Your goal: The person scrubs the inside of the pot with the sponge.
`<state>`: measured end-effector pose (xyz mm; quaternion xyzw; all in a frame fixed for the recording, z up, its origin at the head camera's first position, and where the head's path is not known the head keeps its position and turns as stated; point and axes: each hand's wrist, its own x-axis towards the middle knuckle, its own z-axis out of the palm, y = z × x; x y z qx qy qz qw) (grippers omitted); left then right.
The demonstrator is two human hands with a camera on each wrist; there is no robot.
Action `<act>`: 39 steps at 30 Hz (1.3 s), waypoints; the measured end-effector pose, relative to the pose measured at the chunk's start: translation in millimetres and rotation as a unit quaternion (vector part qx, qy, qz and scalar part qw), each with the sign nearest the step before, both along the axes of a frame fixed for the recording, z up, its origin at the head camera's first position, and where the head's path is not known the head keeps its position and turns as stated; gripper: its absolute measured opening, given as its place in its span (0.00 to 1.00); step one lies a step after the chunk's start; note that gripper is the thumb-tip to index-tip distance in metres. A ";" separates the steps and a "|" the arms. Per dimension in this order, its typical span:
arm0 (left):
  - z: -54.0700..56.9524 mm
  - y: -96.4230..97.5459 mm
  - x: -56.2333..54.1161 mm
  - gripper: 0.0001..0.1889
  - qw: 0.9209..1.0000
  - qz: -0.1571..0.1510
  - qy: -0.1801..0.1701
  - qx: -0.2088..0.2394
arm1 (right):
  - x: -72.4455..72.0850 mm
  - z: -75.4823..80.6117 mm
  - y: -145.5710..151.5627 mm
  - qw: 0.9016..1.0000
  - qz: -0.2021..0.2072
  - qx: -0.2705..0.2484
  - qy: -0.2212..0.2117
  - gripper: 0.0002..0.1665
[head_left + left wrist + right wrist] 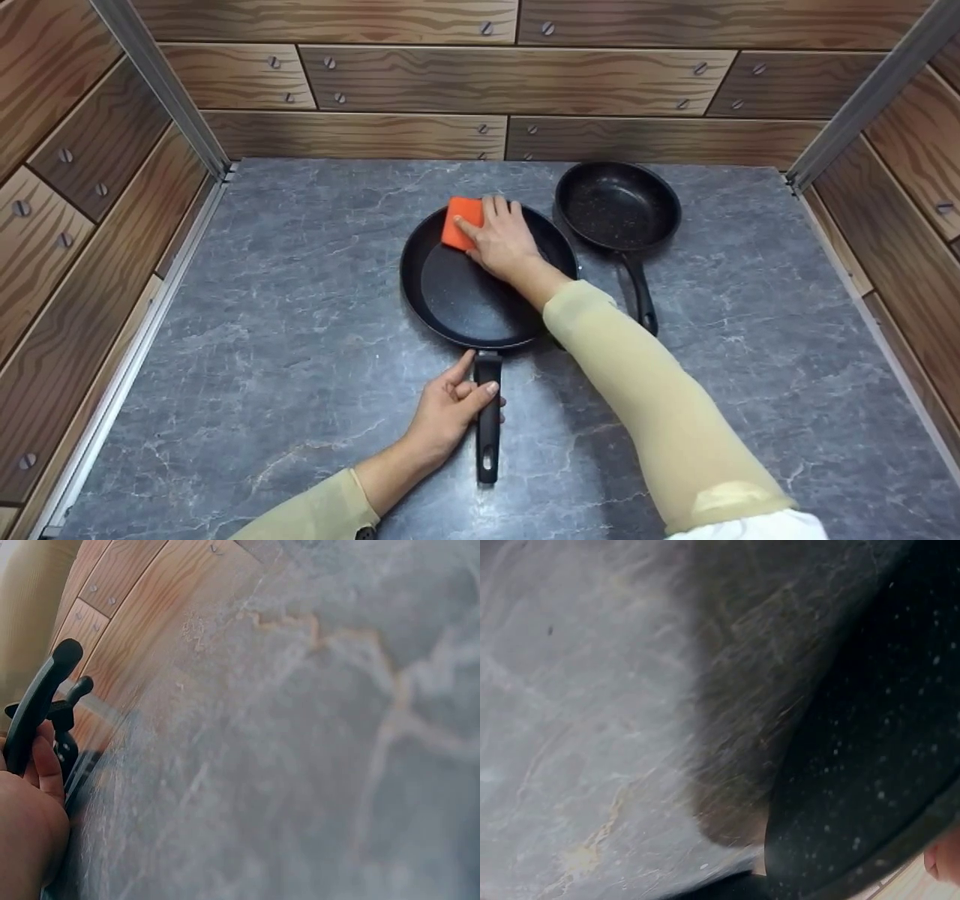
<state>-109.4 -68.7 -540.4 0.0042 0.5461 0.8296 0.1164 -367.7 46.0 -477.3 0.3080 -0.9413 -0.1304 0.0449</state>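
Observation:
A large black frying pan (480, 300) lies on the grey marbled table, its handle (487, 450) pointing toward me. My left hand (442, 416) holds that handle near the pan, thumb over the top and fingertips showing on the far side. In the left wrist view the same hand (34, 832) is round the black handle (34, 709). Inside the pan, at its far left wall, sits an orange sponge (459, 232). My right hand (504, 238) holds the sponge against the pan, one finger across its face and the other fingers reaching the far rim.
A smaller black frying pan (619, 210) stands at the back right, close beside the large one, its handle (641, 300) partly behind my right sleeve (652, 397). Wood-patterned walls (517, 79) border the grey table (300, 300) at the back and sides.

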 end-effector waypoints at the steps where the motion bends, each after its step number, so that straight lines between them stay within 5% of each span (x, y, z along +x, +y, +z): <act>1: -0.1 0.1 0.1 0.45 1.000 0.000 0.000 0.000 | -0.1 0.6 1.0 1.000 -0.001 0.001 0.002 0.37; 39: -1.4 0.7 -1.1 0.46 1.000 0.001 -0.001 0.001 | -3.0 13.4 44.3 0.998 -0.057 0.026 0.027 0.30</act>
